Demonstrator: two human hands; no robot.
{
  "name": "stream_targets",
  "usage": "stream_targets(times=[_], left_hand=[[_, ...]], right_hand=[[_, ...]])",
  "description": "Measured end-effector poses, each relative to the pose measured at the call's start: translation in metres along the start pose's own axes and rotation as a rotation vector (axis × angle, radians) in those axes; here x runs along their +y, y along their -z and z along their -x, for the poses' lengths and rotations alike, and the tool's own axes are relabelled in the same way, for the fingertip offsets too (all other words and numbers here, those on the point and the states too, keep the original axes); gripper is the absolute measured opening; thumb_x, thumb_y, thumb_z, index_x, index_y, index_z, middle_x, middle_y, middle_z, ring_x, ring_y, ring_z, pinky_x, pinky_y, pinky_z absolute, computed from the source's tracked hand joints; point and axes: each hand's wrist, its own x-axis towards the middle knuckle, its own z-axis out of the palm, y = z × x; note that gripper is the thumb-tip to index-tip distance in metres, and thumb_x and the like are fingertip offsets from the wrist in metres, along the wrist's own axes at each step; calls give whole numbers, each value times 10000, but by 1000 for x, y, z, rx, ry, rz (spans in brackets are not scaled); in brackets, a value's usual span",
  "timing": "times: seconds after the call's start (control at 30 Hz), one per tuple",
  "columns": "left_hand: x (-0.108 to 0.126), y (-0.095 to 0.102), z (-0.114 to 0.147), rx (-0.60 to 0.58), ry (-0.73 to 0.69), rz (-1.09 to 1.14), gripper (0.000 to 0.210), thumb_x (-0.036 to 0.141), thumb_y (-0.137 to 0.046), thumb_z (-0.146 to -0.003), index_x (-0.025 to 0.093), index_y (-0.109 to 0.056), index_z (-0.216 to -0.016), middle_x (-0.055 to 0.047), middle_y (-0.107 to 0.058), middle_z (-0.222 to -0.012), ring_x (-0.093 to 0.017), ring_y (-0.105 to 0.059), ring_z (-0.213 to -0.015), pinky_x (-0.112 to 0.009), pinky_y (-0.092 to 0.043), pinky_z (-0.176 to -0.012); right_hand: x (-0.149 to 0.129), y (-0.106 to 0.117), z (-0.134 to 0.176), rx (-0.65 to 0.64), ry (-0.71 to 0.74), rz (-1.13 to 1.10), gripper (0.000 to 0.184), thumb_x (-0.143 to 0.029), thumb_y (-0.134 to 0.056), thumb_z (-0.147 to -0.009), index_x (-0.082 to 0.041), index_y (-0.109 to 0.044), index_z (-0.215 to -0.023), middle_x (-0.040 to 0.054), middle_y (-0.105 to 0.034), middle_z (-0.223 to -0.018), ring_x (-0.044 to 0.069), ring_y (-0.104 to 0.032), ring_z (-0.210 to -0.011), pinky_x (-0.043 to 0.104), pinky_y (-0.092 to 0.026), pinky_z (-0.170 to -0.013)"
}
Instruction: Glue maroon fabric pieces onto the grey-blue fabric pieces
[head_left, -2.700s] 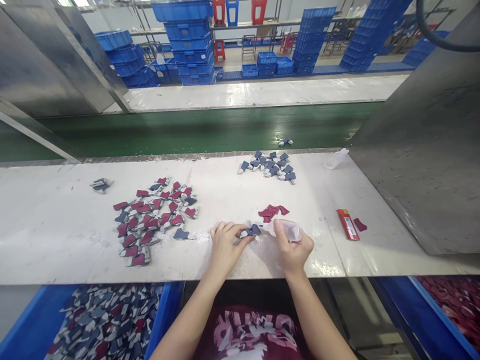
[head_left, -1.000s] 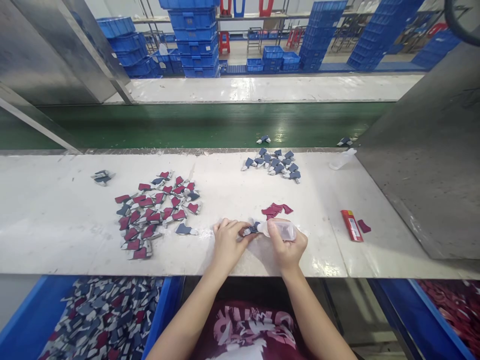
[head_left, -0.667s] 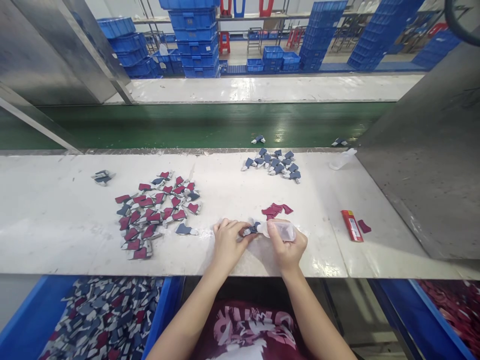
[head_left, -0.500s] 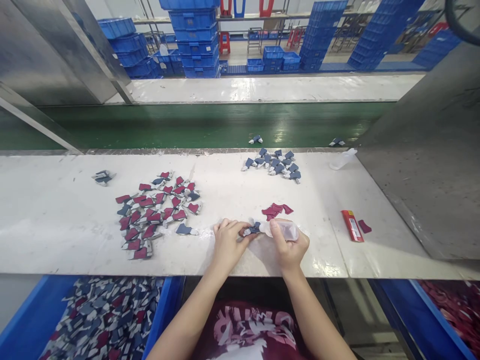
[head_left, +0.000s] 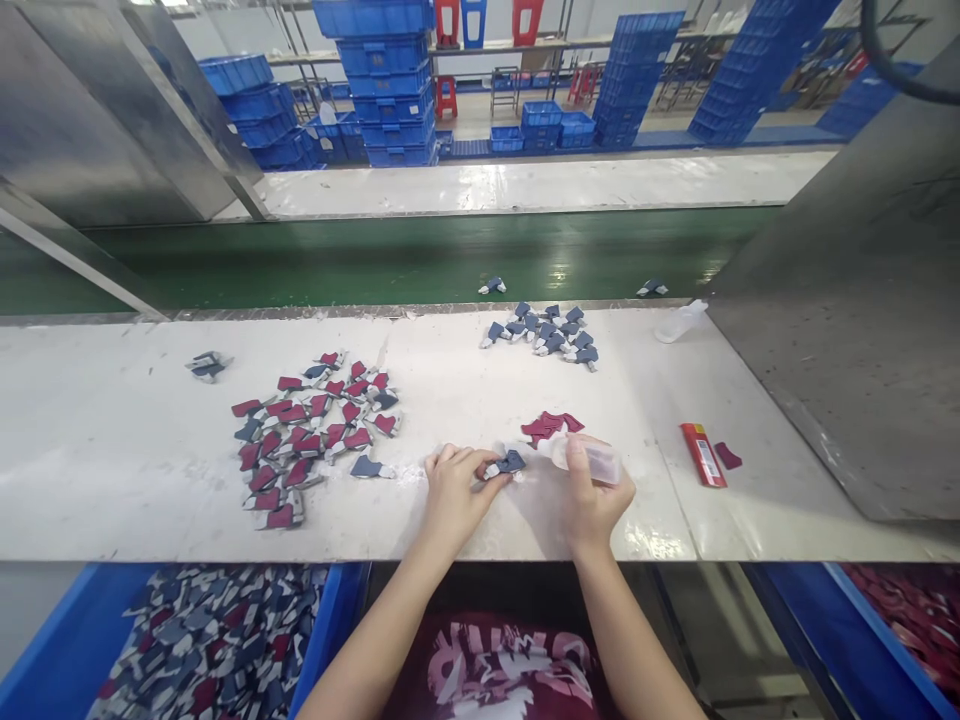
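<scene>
My left hand (head_left: 459,490) pinches a small dark blue and white plastic part (head_left: 510,463) just above the white bench. In my right hand (head_left: 600,505) is a clear squeeze bottle (head_left: 594,461), its nozzle pointing left, a short gap away from the part. Behind the bottle lies a small heap of dark red pieces (head_left: 551,426). One loose blue and white part (head_left: 370,467) rests left of my left hand. Further left spreads a pile of white parts with red or blue faces (head_left: 300,436).
Blue and white parts (head_left: 551,335) cluster near the green conveyor belt (head_left: 337,260), which carries two more. A second bottle (head_left: 681,321) lies by the metal panel (head_left: 847,320). A red packet (head_left: 703,455) sits at right. Blue bins (head_left: 56,640) with parts stand below the bench edge.
My right hand has drawn the bottle to the right, off the part. My left hand keeps the part in about the same place. The two parts on the belt have shifted left.
</scene>
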Motion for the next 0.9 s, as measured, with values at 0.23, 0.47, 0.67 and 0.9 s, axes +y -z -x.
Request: stream_targets(times=[0.23, 0.47, 0.67, 0.9], left_hand=[[-1, 77, -41, -419, -119, -161, 716, 458, -757, -798, 231, -498, -1426, -9, -739, -838, -261, -678, -826, -322, -440, -730], [12, 100, -193, -146, -231, -366, 383, 429, -595, -909, 215, -636, -1223, -59, -752, -1030, -269, -674, -1002, -330, -481, -874], [0, 62, -302, 39, -70, -441, 459, 249, -536, -921, 113, -527, -1359, -222, -611, -1308, -376, -504, -1270, -471, -444, -1009], [-8, 33, -343, 28, -38, -447, 435, 225, -494, -960, 189, -536, -1392, -195, -613, -1283, -350, -539, -1243, -452, -447, -1012]], right_hand=[[5, 37, -61, 188, -95, -70, 463, -503, -811, -692, -180, -587, -937, -4, -612, -804, 151, -630, -610, 266, -498, -547], [23, 59, -91, 291, -31, 40, 554, -455, -869, -581, -227, -442, -850, 33, -639, -957, 214, -666, -937, 364, -526, -834], [34, 56, -88, 198, -6, 55, 567, -414, -841, -650, -237, -412, -976, 96, -696, -1073, 246, -706, -954, 443, -537, -875], [19, 47, -71, 416, 652, 465, 505, -234, -851, -699, -214, -543, -1098, 93, -652, -1042, 247, -657, -970, 346, -537, -722]])
